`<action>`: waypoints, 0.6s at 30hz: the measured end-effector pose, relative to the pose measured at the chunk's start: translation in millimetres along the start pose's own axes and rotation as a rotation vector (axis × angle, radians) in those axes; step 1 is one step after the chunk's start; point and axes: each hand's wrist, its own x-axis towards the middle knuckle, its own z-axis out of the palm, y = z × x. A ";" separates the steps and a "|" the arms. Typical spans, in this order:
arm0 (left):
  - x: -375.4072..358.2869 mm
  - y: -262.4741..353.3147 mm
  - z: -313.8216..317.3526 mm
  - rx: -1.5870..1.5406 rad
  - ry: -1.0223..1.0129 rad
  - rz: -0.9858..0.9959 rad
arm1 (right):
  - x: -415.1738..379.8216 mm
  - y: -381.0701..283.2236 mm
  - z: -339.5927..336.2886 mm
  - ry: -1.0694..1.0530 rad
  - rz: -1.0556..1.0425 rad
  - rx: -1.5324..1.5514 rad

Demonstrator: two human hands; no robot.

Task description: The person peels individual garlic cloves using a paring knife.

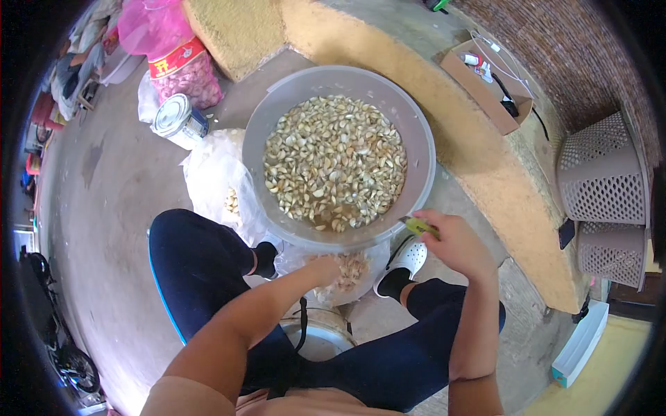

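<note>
A large grey tub (pixel 281 223) stands in front of me, with a great many garlic cloves (pixel 336 156) soaking in water. My right hand (pixel 454 243) is closed around a small cutter knife (pixel 419 227) with a yellow-green body, its dark tip pointing left at the tub's near right rim. Below the near rim, my left hand (pixel 323 271) hangs over a clear plastic bag (pixel 378 260) holding garlic peels (pixel 352 270). Its fingers look drawn together; whether something small is between them is hidden.
Left of the tub sit a white plastic bag (pixel 208 166) with pale cloves, a lidded can (pixel 182 121) and a pink mesh sack of garlic (pixel 187 80). A yellow ledge (pixel 479 163) runs along the right, bearing a cardboard box (pixel 479 90). Perforated baskets (pixel 603 180) stand farther right.
</note>
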 end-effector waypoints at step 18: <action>90.3 -93.5 -59.3 -0.547 0.329 -0.241 | 7.1 31.7 -41.3 0.317 0.181 0.273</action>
